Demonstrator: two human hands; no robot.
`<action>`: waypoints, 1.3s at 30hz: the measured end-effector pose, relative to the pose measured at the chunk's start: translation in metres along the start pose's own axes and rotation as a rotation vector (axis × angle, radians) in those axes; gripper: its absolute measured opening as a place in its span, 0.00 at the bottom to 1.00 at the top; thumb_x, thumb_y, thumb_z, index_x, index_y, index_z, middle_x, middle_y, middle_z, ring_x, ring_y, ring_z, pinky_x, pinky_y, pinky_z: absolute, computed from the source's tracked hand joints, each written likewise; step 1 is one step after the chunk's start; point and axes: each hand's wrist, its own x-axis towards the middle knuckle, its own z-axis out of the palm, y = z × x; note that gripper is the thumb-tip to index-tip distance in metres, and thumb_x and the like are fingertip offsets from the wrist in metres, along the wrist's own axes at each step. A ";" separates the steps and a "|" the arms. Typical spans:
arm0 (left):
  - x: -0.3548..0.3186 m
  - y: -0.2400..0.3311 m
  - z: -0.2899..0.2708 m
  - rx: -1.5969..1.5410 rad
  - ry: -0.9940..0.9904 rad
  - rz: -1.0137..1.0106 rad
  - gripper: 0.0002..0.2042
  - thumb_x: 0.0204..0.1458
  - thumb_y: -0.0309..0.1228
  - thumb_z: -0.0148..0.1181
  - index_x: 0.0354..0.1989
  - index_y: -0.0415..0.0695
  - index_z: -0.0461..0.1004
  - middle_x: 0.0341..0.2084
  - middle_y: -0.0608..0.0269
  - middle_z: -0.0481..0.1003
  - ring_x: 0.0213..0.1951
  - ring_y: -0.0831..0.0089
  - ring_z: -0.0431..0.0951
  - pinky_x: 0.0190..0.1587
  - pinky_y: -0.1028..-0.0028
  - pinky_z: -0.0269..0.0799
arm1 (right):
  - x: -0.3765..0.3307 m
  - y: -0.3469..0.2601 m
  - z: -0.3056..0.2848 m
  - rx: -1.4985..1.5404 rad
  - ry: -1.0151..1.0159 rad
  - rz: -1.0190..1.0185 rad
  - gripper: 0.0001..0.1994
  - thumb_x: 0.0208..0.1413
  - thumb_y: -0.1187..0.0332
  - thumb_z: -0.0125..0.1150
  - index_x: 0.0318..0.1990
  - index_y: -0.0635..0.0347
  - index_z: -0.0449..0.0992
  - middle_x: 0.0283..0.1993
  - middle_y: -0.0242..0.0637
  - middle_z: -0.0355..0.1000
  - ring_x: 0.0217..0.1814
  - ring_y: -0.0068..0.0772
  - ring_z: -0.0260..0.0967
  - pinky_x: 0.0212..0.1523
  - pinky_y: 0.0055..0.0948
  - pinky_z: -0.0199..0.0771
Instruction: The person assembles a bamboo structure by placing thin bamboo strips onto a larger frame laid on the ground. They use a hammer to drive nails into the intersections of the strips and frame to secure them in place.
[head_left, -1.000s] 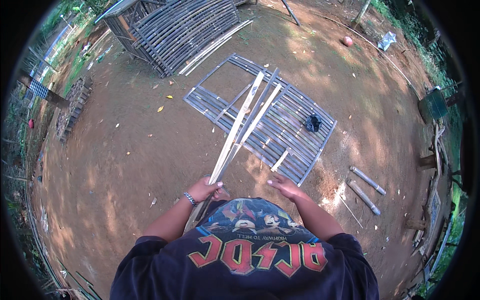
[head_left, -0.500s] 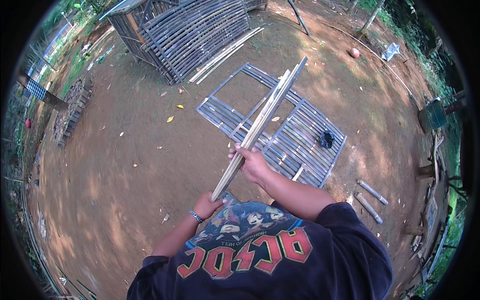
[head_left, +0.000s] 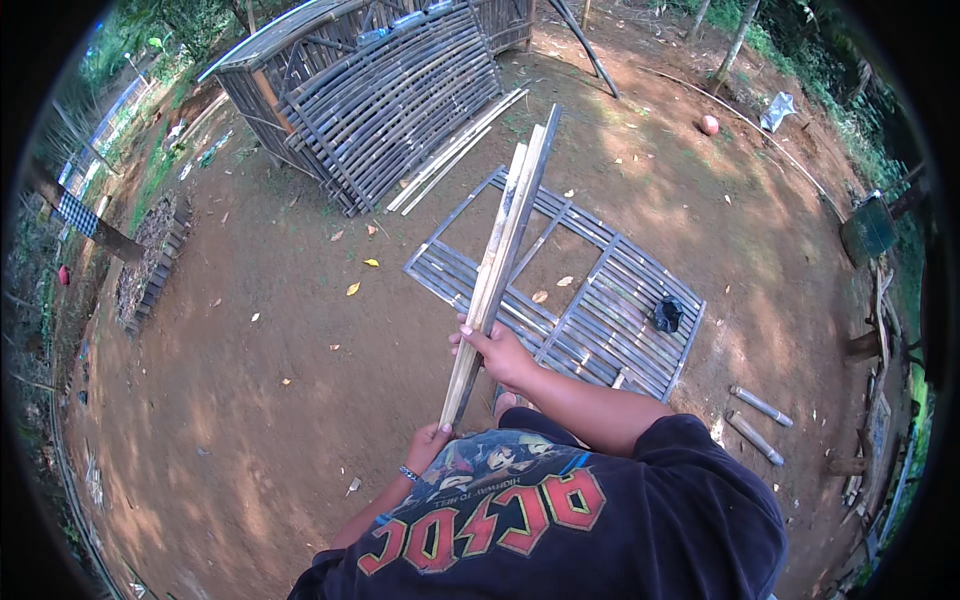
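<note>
A bundle of long split bamboo slats (head_left: 497, 262), pale on one face and dark on the outer one, slants up and away from my body. My right hand (head_left: 494, 352) is wrapped round its lower middle, with the thumb across the top. At the near end my left hand (head_left: 430, 446) grips the slats, a bracelet on its wrist. Beyond the bundle, a bamboo slat panel (head_left: 630, 310) with two open gaps lies flat on the ground, partly covered from view by the slats and my right arm. A crumpled black bag (head_left: 668, 314) rests on the panel.
Leaning on a bamboo hut (head_left: 265, 120) is another slatted panel (head_left: 400, 105), with loose pale strips (head_left: 455, 155) at its foot. Two short bamboo pieces (head_left: 755, 437) lie at the right. Farther off are a reddish ball (head_left: 709, 125) and a green container (head_left: 868, 232).
The bundle has swung to the left at its far end and stands more lengthwise in view. Both hands keep hold of it. The ground panel appears slightly lower and farther right.
</note>
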 end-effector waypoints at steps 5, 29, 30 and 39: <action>0.050 0.010 -0.027 -0.040 0.034 -0.115 0.21 0.68 0.47 0.55 0.35 0.39 0.78 0.22 0.74 0.72 0.26 0.84 0.68 0.29 0.76 0.67 | 0.057 -0.014 -0.023 -0.191 0.040 0.105 0.24 0.67 0.59 0.60 0.63 0.65 0.67 0.43 0.35 0.77 0.45 0.27 0.75 0.50 0.31 0.76; 0.161 0.146 -0.131 0.586 0.123 -0.034 0.20 0.62 0.48 0.61 0.29 0.41 0.78 0.15 0.65 0.74 0.19 0.74 0.74 0.25 0.69 0.70 | 0.267 -0.211 -0.152 -1.348 0.621 -0.430 0.08 0.60 0.63 0.63 0.39 0.55 0.81 0.44 0.42 0.77 0.47 0.49 0.75 0.48 0.43 0.75; 0.160 0.146 -0.144 0.619 0.104 -0.042 0.20 0.62 0.49 0.61 0.30 0.41 0.78 0.15 0.64 0.74 0.20 0.74 0.74 0.26 0.69 0.70 | 0.262 -0.204 -0.149 -1.397 0.614 -0.412 0.08 0.60 0.63 0.62 0.39 0.56 0.80 0.43 0.42 0.76 0.47 0.49 0.75 0.48 0.43 0.75; 0.193 0.127 -0.256 0.618 -0.125 -0.291 0.25 0.62 0.53 0.59 0.29 0.40 0.77 0.17 0.66 0.74 0.20 0.74 0.75 0.25 0.71 0.71 | 0.197 -0.155 -0.181 -1.253 1.150 -0.228 0.13 0.65 0.59 0.58 0.40 0.60 0.80 0.41 0.53 0.78 0.46 0.60 0.75 0.48 0.49 0.73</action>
